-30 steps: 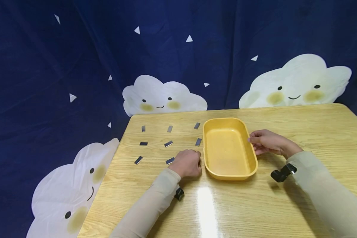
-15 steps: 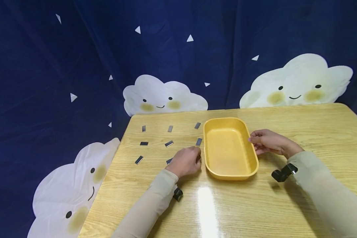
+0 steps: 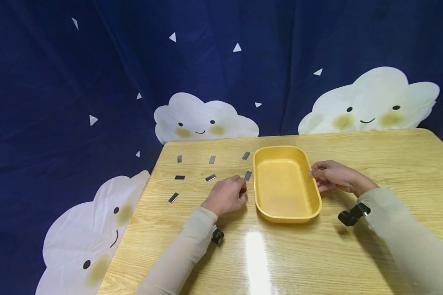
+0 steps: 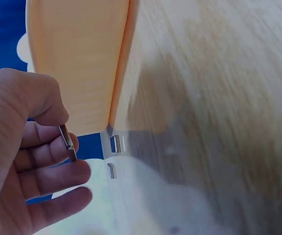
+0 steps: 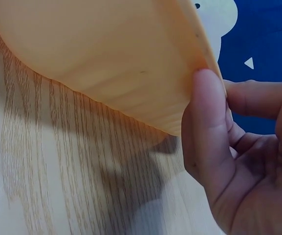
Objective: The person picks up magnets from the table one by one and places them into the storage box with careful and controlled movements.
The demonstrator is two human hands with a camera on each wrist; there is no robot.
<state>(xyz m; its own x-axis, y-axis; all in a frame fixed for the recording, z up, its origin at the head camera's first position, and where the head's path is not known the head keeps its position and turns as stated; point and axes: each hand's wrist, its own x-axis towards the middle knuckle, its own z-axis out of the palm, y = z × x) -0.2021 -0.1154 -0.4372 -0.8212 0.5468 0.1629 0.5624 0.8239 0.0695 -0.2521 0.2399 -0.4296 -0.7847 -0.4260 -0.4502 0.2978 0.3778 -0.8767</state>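
My left hand (image 3: 226, 196) is raised just left of the yellow plastic tray (image 3: 257, 196). Between its thumb and fingers it pinches a small flat metal bar (image 4: 68, 142), seen nearly edge-on in the left wrist view. The right hand (image 3: 334, 177) grips the tray's right rim, thumb on one side and fingers on the other. Several similar metal bars lie in loose rows on the table, among them one bar (image 3: 248, 175) beside the tray and another bar (image 3: 211, 178) beyond my left hand. Inside, the tray holds nothing.
The wooden table (image 3: 295, 262) reaches back to a dark blue curtain (image 3: 214, 61) with white clouds. More bars stand farther left, such as the nearest-left bar (image 3: 173, 197). Light glares off the table in front of the tray.
My left hand has lifted and drifted slightly left and away from me, covering the bar that showed beside it. The right hand keeps its grip on the tray.
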